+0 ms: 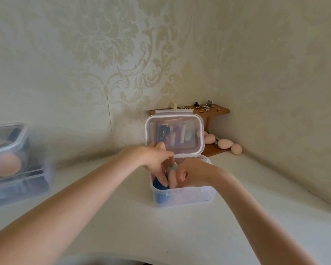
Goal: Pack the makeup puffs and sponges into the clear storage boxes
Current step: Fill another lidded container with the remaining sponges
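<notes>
Inside box (183, 196) (open): sponges (172, 167), hands.

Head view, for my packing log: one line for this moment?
both hands in open box | arranging sponges | lid upright behind

One head-worn, wide-angle view looks forward and down from above a white table (122, 226) toward a wallpapered corner. Both forearms reach in from the bottom edge to an open clear box (183, 196) near the centre, close below; the edges bend and the far left blurs
</notes>
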Tool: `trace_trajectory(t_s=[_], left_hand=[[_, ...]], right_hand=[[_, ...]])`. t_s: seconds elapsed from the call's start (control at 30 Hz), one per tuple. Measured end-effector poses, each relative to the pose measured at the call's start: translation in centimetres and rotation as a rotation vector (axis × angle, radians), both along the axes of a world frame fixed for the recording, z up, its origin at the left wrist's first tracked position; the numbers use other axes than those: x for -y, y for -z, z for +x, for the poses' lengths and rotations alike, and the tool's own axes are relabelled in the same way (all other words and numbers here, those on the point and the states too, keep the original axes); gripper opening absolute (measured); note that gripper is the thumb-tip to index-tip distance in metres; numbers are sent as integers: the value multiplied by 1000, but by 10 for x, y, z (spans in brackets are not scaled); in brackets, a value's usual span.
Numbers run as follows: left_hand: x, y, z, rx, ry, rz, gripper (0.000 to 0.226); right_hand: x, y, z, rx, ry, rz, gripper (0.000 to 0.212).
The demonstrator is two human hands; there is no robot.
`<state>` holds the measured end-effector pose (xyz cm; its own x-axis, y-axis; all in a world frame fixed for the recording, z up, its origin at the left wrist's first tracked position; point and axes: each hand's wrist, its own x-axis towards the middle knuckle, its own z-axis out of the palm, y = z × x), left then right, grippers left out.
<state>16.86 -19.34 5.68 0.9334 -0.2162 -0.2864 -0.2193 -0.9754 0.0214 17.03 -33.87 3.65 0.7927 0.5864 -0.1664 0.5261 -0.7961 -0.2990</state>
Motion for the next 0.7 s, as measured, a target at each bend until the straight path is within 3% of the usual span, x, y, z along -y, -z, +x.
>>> trace_trajectory(t_s=[0.07, 0.13, 0.23, 0.3, 0.43, 0.5, 0.53, 0.6, 0.7], left_hand=[[6, -2, -1, -8, -34, 4, 66], [15, -1, 0, 19, -55, 34, 61], [26, -1, 0, 37, -44, 128, 60], [28, -4, 0, 27, -24, 187, 66], [30, -7, 1, -7, -15, 161, 61], [27, -8, 4, -24, -5, 154, 57], [25, -7, 5, -29, -1, 148, 53], [22, -5, 8, -29, 7, 140, 51], [22, -1, 10, -4, 20, 157, 57]], right_hand=[[1, -1, 1, -34, -38, -20, 10], [2, -5, 1, -49, -60, -68, 22], [9, -17, 4, -209, -20, -38, 23], [22, -36, 13, -306, 91, 160, 19], [56, -36, 80, -70, 457, 568, 24], [59, -16, 115, 69, 643, 473, 14], [59, -5, 130, 128, 666, 337, 23], [54, 13, 147, 203, 555, 54, 42], [47, 36, 177, 339, 377, -78, 51]])
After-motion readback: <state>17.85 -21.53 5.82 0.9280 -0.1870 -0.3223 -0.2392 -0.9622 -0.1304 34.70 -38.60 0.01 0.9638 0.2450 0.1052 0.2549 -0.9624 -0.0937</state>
